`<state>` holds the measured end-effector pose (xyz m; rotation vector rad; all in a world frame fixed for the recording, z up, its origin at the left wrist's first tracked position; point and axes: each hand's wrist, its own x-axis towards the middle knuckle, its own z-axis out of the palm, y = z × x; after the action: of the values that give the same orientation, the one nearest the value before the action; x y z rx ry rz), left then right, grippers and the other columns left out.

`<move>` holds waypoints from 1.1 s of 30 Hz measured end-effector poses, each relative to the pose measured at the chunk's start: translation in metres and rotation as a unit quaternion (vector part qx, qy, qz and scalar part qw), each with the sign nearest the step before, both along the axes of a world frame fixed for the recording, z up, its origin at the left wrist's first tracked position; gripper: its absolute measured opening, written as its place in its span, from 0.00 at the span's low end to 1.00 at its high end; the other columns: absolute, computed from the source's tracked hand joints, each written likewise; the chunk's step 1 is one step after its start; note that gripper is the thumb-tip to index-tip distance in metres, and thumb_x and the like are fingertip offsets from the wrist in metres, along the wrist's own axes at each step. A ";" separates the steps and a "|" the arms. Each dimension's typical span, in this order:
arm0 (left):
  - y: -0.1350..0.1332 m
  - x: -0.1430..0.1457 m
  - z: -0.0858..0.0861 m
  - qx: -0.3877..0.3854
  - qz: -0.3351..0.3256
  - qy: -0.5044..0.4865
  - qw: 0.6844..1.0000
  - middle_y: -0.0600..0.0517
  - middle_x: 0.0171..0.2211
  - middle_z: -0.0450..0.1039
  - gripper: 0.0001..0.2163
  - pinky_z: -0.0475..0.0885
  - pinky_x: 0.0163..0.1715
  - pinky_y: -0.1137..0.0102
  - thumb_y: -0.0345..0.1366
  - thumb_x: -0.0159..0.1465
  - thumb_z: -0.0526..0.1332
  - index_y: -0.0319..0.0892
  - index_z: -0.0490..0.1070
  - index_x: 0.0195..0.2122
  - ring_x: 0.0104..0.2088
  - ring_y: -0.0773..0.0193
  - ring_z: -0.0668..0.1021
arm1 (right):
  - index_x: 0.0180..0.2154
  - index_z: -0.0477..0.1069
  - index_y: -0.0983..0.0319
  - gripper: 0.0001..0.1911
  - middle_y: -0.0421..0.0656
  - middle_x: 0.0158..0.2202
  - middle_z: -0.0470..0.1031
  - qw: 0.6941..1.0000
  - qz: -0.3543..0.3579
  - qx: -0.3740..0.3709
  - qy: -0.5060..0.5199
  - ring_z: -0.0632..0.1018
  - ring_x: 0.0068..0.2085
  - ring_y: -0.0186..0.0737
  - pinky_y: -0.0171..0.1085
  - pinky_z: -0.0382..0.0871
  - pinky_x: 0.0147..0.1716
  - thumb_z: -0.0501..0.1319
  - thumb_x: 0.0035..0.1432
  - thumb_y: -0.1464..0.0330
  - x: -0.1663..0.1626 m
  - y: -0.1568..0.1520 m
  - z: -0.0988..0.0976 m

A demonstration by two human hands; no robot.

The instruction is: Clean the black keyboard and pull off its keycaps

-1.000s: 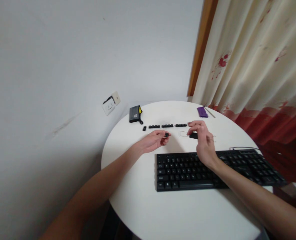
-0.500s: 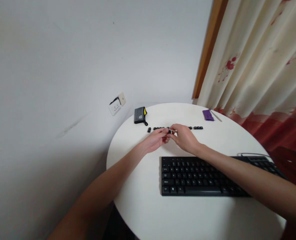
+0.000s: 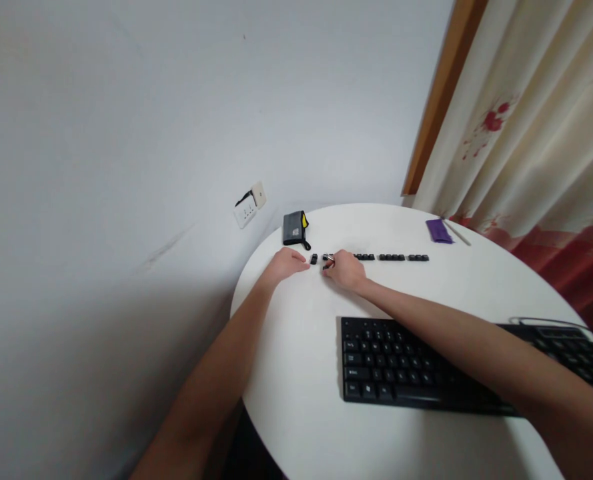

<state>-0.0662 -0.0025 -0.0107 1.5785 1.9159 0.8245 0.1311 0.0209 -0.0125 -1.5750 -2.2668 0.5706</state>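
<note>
My right hand (image 3: 346,270) rests low over the white table, its fingers pinched around a thin silvery metal tool (image 3: 331,258). A black keycap (image 3: 325,268) is at its fingertips, just in front of a row of black keycaps (image 3: 391,257); the hand covers part of that row. My left hand (image 3: 285,265) lies on the table to the left, fingers stretched out and holding nothing. Near its fingertips sit small black keycaps (image 3: 314,259). A black keyboard (image 3: 391,363) lies closer to me, partly under my right forearm; its top row looks bare of keycaps.
A dark grey pouch (image 3: 293,229) with a yellow patch stands near the wall behind my left hand. Toward the far right lie a purple cloth packet (image 3: 439,231) and a pale stick (image 3: 458,233). A wall socket (image 3: 246,211) is at the left, a curtain (image 3: 516,133) at the right.
My hands have come apart. The left moved left and opened on the table, while the right went down beside the keycap row with the keycap. The view shifted slightly.
</note>
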 end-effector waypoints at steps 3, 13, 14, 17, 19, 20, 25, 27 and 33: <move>0.002 0.003 -0.001 -0.009 0.002 0.017 1.000 0.49 0.27 0.79 0.12 0.66 0.26 0.72 0.36 0.48 0.71 0.37 0.80 0.34 0.28 0.62 0.77 | 0.40 0.79 0.60 0.13 0.49 0.40 0.81 1.000 0.000 0.002 -0.013 0.80 0.43 0.48 0.37 0.69 0.37 0.67 0.52 0.61 -0.003 -0.001 0.000; 0.004 0.012 -0.005 0.020 0.020 0.041 0.999 0.49 0.27 0.80 0.07 0.67 0.29 0.71 0.36 0.48 0.72 0.40 0.80 0.27 0.31 0.60 0.79 | 0.36 0.75 0.62 0.11 0.52 0.40 0.80 0.999 -0.034 0.006 -0.029 0.81 0.41 0.50 0.39 0.70 0.35 0.64 0.54 0.61 -0.003 -0.005 0.001; 0.004 0.013 -0.006 0.024 0.024 0.043 0.998 0.49 0.27 0.80 0.06 0.67 0.29 0.71 0.36 0.48 0.72 0.41 0.80 0.27 0.31 0.60 0.79 | 0.36 0.75 0.62 0.11 0.52 0.40 0.80 0.999 -0.037 0.010 -0.028 0.81 0.42 0.51 0.39 0.71 0.36 0.63 0.54 0.62 -0.005 -0.004 0.001; 0.006 0.013 -0.009 0.032 0.028 0.052 0.998 0.49 0.28 0.80 0.07 0.68 0.30 0.70 0.36 0.49 0.72 0.41 0.81 0.28 0.31 0.60 0.79 | 0.39 0.75 0.63 0.11 0.54 0.41 0.80 0.999 -0.040 0.017 -0.029 0.80 0.43 0.51 0.40 0.71 0.37 0.62 0.55 0.65 -0.010 -0.002 0.001; 0.007 0.013 -0.011 0.034 0.027 0.059 0.997 0.49 0.28 0.80 0.07 0.68 0.30 0.70 0.37 0.49 0.71 0.41 0.81 0.29 0.31 0.59 0.79 | 0.40 0.74 0.64 0.12 0.55 0.42 0.79 0.999 -0.043 0.015 -0.029 0.80 0.43 0.52 0.40 0.71 0.38 0.62 0.55 0.65 -0.013 -0.001 0.000; 0.007 0.013 -0.012 0.035 0.026 0.063 0.997 0.49 0.28 0.80 0.07 0.68 0.30 0.70 0.37 0.50 0.71 0.42 0.81 0.29 0.31 0.59 0.80 | 0.41 0.74 0.64 0.12 0.55 0.42 0.79 0.998 -0.046 0.014 -0.029 0.80 0.44 0.52 0.40 0.72 0.38 0.62 0.55 0.65 -0.014 0.000 0.000; 0.008 0.013 -0.013 0.035 0.023 0.080 0.996 0.49 0.30 0.81 0.07 0.68 0.31 0.70 0.38 0.51 0.71 0.42 0.81 0.30 0.34 0.58 0.80 | 0.42 0.73 0.64 0.12 0.55 0.44 0.78 0.998 -0.049 0.017 -0.025 0.80 0.45 0.53 0.41 0.72 0.38 0.61 0.56 0.66 -0.019 0.004 -0.002; 0.008 0.013 -0.013 0.037 0.025 0.082 0.996 0.49 0.30 0.81 0.08 0.68 0.31 0.71 0.38 0.51 0.71 0.42 0.81 0.30 0.34 0.58 0.80 | 0.42 0.73 0.63 0.12 0.54 0.44 0.79 0.998 -0.050 0.021 -0.023 0.80 0.45 0.54 0.41 0.72 0.38 0.61 0.56 0.67 -0.020 0.005 -0.004; 0.009 0.015 -0.014 0.037 0.031 0.086 0.995 0.49 0.30 0.80 0.07 0.68 0.33 0.71 0.38 0.51 0.71 0.43 0.81 0.30 0.35 0.58 0.80 | 0.42 0.73 0.63 0.12 0.55 0.44 0.79 0.999 -0.045 0.020 -0.022 0.80 0.45 0.54 0.42 0.72 0.38 0.60 0.57 0.67 -0.022 0.007 -0.005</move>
<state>-0.0517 0.0063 -0.0252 1.6894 2.0874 0.8164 0.1090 0.0281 -0.0175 -1.6759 -2.2122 0.4693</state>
